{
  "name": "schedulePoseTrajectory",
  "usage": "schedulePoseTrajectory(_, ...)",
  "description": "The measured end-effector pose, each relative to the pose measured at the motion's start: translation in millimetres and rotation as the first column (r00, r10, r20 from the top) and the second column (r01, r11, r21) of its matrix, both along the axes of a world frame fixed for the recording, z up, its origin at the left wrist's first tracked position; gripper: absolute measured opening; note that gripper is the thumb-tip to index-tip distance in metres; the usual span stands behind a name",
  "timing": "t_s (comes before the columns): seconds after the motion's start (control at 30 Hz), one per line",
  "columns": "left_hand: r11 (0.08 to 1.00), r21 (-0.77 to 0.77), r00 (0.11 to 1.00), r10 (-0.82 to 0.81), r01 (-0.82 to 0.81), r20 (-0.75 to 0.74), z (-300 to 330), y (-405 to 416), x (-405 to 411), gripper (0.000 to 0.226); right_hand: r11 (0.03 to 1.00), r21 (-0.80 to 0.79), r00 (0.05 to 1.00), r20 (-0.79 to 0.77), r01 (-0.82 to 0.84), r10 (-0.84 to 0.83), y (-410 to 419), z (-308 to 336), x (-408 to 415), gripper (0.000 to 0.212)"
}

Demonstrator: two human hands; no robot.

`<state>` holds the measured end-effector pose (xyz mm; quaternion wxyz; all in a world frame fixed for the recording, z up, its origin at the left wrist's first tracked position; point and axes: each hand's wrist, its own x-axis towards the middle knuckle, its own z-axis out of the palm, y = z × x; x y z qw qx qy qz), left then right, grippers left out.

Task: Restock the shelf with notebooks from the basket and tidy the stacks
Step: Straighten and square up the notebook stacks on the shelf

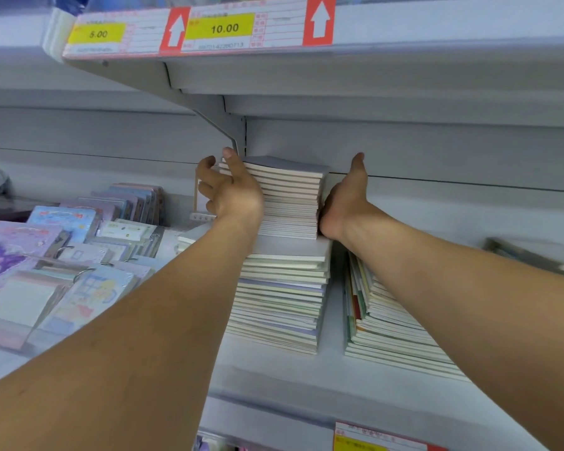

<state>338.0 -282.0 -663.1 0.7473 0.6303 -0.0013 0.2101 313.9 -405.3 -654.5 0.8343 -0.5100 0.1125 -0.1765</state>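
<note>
A small upper stack of notebooks (288, 200) is held between both hands on top of a taller notebook pile (279, 301) on the shelf (284, 382). The left hand (230, 190) is curled round its left edge, while the right hand (344, 203) is pressed flat, fingers straight, against its right side. A lower, leaning stack (391, 323) is seen just beside the pile, under the right forearm.

tall notebook stack (287, 255) on shelf (306, 379), upper batch (290, 200) set back
</note>
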Motion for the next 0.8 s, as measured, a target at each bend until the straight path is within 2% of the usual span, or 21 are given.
schedulePoseTrajectory(0.1, 1.000, 0.011, 1.000, 0.004, -0.004, -0.019, 1, 0, 0, 0.050, 0.999, -0.013, 0.999, -0.021, -0.040, 0.040, -5, -1, 2, 0.105)
schedulePoseTrajectory(0.17, 0.999, 0.037, 0.999, -0.004, 0.006, -0.048, 1, -1, 0, 0.052, 0.998, -0.035, 0.997, -0.059, -0.043, 0.041, -3, 0, 2, 0.112)
schedulePoseTrajectory(0.23, 0.999, 0.039, 0.997, -0.002, 0.006, -0.081, 0, 1, 1, 0.058, 0.998, -0.053, 0.996, -0.078, -0.034, 0.030, -3, -1, 4, 0.111)
schedulePoseTrajectory(0.33, 0.999, -0.029, 0.993, -0.024, 0.020, -0.117, 1, 4, 3, 0.079, 0.995, -0.091, 0.994, -0.105, -0.029, 0.019, 7, 3, -6, 0.107)
schedulePoseTrajectory(0.43, 0.999, 0.032, 0.976, -0.018, 0.026, -0.219, 7, 14, 1, 0.093, 0.990, -0.142, 0.993, -0.113, 0.008, -0.025, 12, 7, -10, 0.085)
schedulePoseTrajectory(0.47, 0.997, 0.002, 0.964, -0.070, 0.073, -0.256, 10, 18, 2, 0.099, 0.990, -0.140, 0.992, -0.124, 0.012, -0.030, 14, 7, -12, 0.086)
schedulePoseTrajectory(0.53, 0.956, -0.164, 0.916, -0.284, 0.245, -0.284, 18, 32, 10, 0.111, 0.993, -0.120, 0.992, -0.122, 0.001, -0.015, 14, 7, -14, 0.098)
schedulePoseTrajectory(0.6, 0.842, -0.255, 0.808, -0.532, 0.475, -0.252, 23, 52, 17, 0.119, 0.998, -0.062, 0.992, -0.124, -0.007, -0.001, 12, 5, -11, 0.114)
schedulePoseTrajectory(0.67, 0.722, -0.249, 0.678, -0.692, 0.646, -0.248, 23, 66, 29, 0.120, 1.000, -0.023, 0.992, -0.126, 0.015, -0.017, 6, 1, -4, 0.119)
schedulePoseTrajectory(0.73, 0.654, -0.227, 0.598, -0.754, 0.721, -0.273, 20, 66, 43, 0.117, 1.000, 0.000, 0.994, -0.112, 0.005, -0.005, 3, -1, -2, 0.114)
schedulePoseTrajectory(0.8, 0.680, -0.189, 0.615, -0.726, 0.708, -0.306, 19, 60, 60, 0.110, 0.999, 0.001, 0.995, -0.088, -0.049, 0.049, 2, -3, -4, 0.118)
